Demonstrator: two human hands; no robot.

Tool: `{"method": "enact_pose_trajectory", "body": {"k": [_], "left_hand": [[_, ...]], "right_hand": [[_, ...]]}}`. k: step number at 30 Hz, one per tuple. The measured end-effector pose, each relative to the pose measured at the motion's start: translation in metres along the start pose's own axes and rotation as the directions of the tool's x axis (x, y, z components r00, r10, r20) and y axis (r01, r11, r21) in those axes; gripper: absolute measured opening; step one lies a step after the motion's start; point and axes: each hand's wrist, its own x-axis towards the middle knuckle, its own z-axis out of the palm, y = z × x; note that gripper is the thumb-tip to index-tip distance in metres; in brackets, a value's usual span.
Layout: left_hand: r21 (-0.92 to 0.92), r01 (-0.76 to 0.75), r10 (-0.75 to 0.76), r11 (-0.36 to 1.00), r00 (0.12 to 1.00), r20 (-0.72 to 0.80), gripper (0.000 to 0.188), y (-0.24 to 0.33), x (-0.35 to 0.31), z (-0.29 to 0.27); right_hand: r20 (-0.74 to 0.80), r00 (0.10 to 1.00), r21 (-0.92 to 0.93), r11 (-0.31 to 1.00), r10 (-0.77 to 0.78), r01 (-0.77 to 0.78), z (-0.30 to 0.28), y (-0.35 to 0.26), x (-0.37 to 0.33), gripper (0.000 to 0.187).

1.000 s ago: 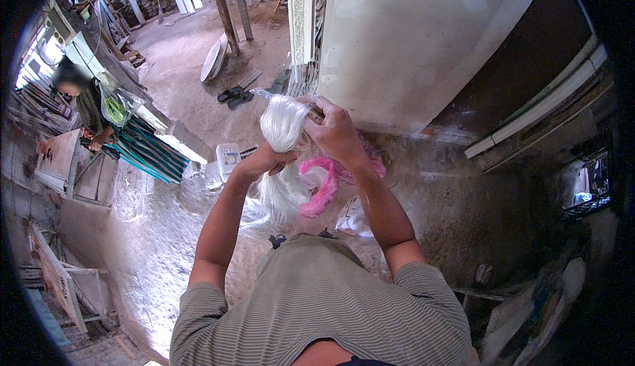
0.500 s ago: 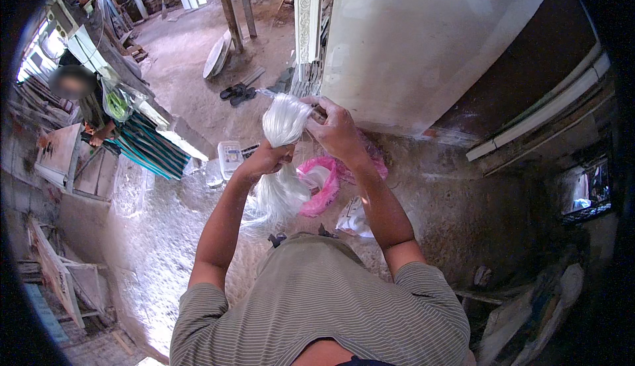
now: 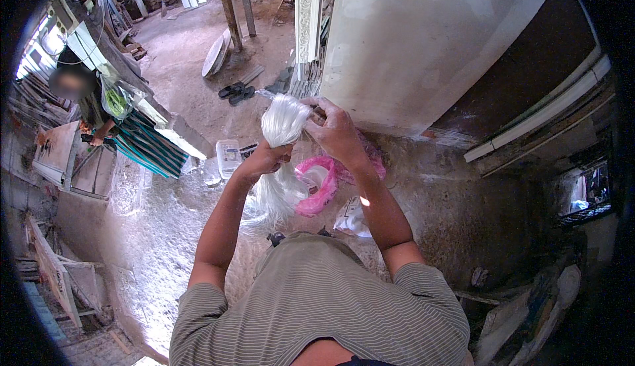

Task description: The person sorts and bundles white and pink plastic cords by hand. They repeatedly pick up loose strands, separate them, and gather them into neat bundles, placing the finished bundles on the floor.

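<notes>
A long bundle of shiny white fibre strands (image 3: 283, 120) is held up in front of me, folded over at its top, with loose ends hanging down. My left hand (image 3: 266, 159) is closed around the bundle below the fold. At the top right of the fold, my right hand (image 3: 333, 130) grips the strands between thumb and bent fingers; part of that grip is hidden. Beneath the hands lies a pink plastic bag (image 3: 321, 197), its mouth open around something white.
A clear plastic tub (image 3: 229, 157) and a white bag (image 3: 352, 219) rest on the floor nearby. Dark sandals (image 3: 236, 92) lie farther off. A large pale panel (image 3: 423, 42) stands at the right. At the far left, another person's hand (image 3: 102, 134) is near a wooden board.
Both hands stay almost in place, holding the fibre bundle. The view has shifted only slightly.
</notes>
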Motion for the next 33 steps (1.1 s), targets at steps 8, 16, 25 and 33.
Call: {"method": "enact_pose_trajectory", "body": {"k": [8, 16, 25, 33], "left_hand": [[0.005, -0.002, 0.002, 1.0, 1.0, 0.011, 0.014, 0.001, -0.006, 0.002], [0.048, -0.05, 0.049, 0.998, 0.999, 0.013, 0.018, 0.0, -0.011, 0.005], [0.113, 0.061, -0.044, 0.992, 0.988, -0.145, 0.027, 0.002, -0.015, -0.001], [0.332, 0.081, -0.021, 0.94, 0.984, -0.179, 0.038, 0.01, -0.026, 0.008]], "right_hand": [[-0.008, 1.0, 0.014, 1.0, -0.012, 0.012, -0.002, -0.007, -0.006, 0.035], [-0.051, 0.998, 0.007, 1.0, -0.029, 0.029, 0.0, 0.0, -0.011, 0.036], [-0.123, 0.979, -0.336, 0.935, -0.161, 0.112, 0.0, -0.004, -0.029, 0.051], [-0.042, 0.973, -0.519, 0.837, -0.227, 0.173, -0.001, 0.044, -0.03, 0.036]]}}
